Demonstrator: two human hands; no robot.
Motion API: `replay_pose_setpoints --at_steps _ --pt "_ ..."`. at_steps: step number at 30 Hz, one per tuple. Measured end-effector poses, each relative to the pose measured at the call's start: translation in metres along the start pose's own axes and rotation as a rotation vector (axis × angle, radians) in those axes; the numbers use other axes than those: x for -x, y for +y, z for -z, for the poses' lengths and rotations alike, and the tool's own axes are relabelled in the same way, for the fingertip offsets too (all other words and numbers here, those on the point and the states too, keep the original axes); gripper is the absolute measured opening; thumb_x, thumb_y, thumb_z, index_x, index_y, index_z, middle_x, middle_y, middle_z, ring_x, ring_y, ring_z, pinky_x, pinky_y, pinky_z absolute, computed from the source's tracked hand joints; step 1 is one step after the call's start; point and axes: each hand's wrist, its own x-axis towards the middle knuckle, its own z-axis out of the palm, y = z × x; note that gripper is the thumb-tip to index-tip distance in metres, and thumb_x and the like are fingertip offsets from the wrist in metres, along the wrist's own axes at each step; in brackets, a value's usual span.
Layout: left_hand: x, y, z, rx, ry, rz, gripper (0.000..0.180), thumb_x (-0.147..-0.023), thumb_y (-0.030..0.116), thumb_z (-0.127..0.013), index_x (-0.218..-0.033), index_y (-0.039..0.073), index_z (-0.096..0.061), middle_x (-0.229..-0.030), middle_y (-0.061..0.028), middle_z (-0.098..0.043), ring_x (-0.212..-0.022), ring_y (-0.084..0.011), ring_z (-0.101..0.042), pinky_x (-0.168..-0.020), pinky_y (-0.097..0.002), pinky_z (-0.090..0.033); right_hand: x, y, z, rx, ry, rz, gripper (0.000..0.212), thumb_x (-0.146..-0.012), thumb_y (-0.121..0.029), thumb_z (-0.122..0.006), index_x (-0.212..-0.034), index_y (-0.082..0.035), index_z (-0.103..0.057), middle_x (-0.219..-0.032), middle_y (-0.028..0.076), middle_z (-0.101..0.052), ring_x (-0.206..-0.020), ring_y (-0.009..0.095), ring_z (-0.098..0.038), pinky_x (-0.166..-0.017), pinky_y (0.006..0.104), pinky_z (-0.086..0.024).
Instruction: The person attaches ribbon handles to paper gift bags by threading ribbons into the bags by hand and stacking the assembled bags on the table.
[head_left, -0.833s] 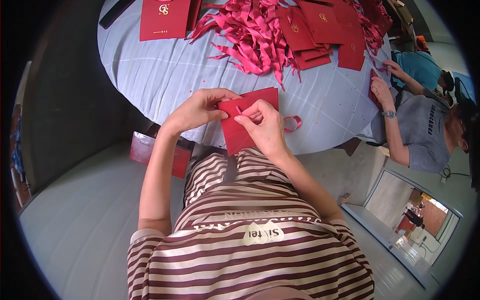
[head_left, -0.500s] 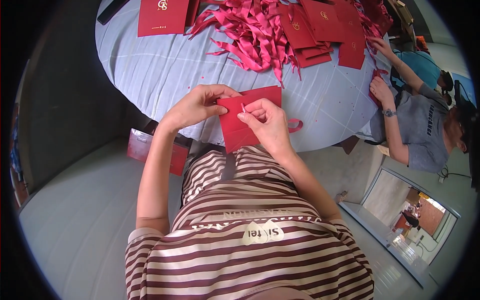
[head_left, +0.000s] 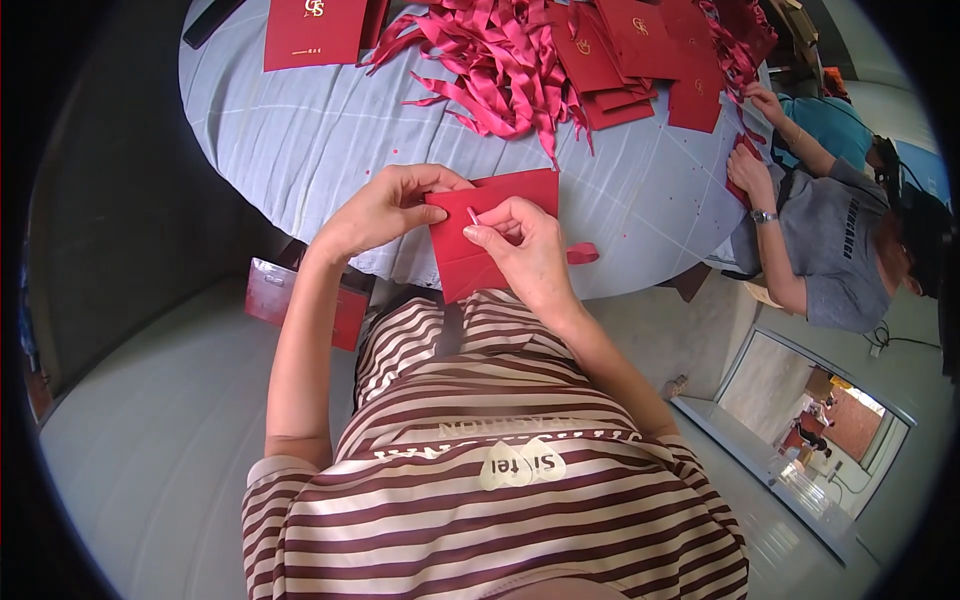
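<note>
In front of me at the table's near edge is a red paper gift bag (head_left: 460, 268), folded flat and slightly tilted. My left hand (head_left: 385, 212) grips its upper left edge, thumb on the front and fingers behind. Thumb and forefinger of my right hand (head_left: 530, 248) pinch a thin pink ribbon end (head_left: 474, 215) at the bag's front, near the upper edge. A loop of pink ribbon (head_left: 582, 253) hangs out to the right of that hand. Whether it is the same ribbon is hidden by the bag and my hand.
A heap of pink ribbons (head_left: 495, 75) lies on the cloth-covered round table (head_left: 290, 130). Red bags (head_left: 640, 40) are stacked beyond, another (head_left: 312, 35) at far left. A co-worker (head_left: 835, 235) handles red material at right. A red package (head_left: 300, 295) sits below the edge at left.
The whole view has shifted slightly, so things sit a little further left. Both hands keep their hold on the bag and ribbon end; the trailing ribbon loop looks flatter.
</note>
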Motion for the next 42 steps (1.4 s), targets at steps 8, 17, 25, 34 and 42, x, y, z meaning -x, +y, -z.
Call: replay_pose_setpoints --at_steps 8,17,25,34,42 --pt "0.0 0.004 -0.011 -0.037 0.081 0.006 0.026 -0.084 -0.005 -0.059 -0.11 -0.003 -0.062 -0.099 -0.0055 -0.066 -0.092 -0.0095 -0.059 -0.084 -0.0251 -0.048 0.0 -0.006 -0.002 0.051 0.043 -0.008 0.014 -0.078 -0.009 -0.073 -0.083 0.001 -0.064 -0.072 0.006 -0.065 -0.065 0.008 -0.058 -0.061 0.0235 -0.047" --pt "0.005 0.011 -0.031 -0.296 0.279 -0.07 0.024 -0.083 -0.003 -0.061 -0.107 -0.003 -0.063 -0.094 -0.007 -0.067 -0.088 -0.0114 -0.061 -0.083 -0.0275 -0.05 0.001 -0.007 0.0 0.058 0.035 -0.032 0.014 -0.079 -0.009 -0.071 -0.082 0.002 -0.064 -0.071 0.007 -0.065 -0.064 0.009 -0.058 -0.059 0.0244 -0.046" --pt "0.006 0.012 -0.044 -0.387 0.353 -0.176 0.025 -0.079 -0.003 -0.061 -0.103 0.0 -0.065 -0.091 -0.0131 -0.068 -0.076 -0.0171 -0.063 -0.067 -0.0289 -0.048 0.006 -0.012 0.006 0.073 0.025 -0.083 0.018 -0.079 -0.013 -0.07 -0.084 0.003 -0.065 -0.073 0.01 -0.066 -0.066 0.012 -0.06 -0.062 0.0271 -0.048" --pt "0.01 0.02 -0.069 -0.592 0.473 -0.362 0.021 -0.078 -0.009 -0.057 -0.097 -0.002 -0.063 -0.079 -0.0173 -0.061 -0.073 -0.0337 -0.06 -0.065 -0.0381 -0.047 0.012 -0.024 0.006 0.044 0.076 -0.162 0.019 -0.077 -0.014 -0.066 -0.077 0.004 -0.063 -0.068 0.018 -0.064 -0.062 0.028 -0.063 -0.06 0.0383 -0.049" --pt "0.015 0.012 -0.082 -0.597 0.508 -0.386 0.024 -0.079 -0.01 -0.055 -0.099 -0.001 -0.063 -0.082 -0.0178 -0.061 -0.075 -0.0341 -0.061 -0.067 -0.0379 -0.048 0.018 -0.013 0.002 -0.067 0.054 -0.26 0.021 -0.078 -0.015 -0.066 -0.081 0.005 -0.063 -0.072 0.017 -0.065 -0.066 0.026 -0.063 -0.062 0.0362 -0.049"
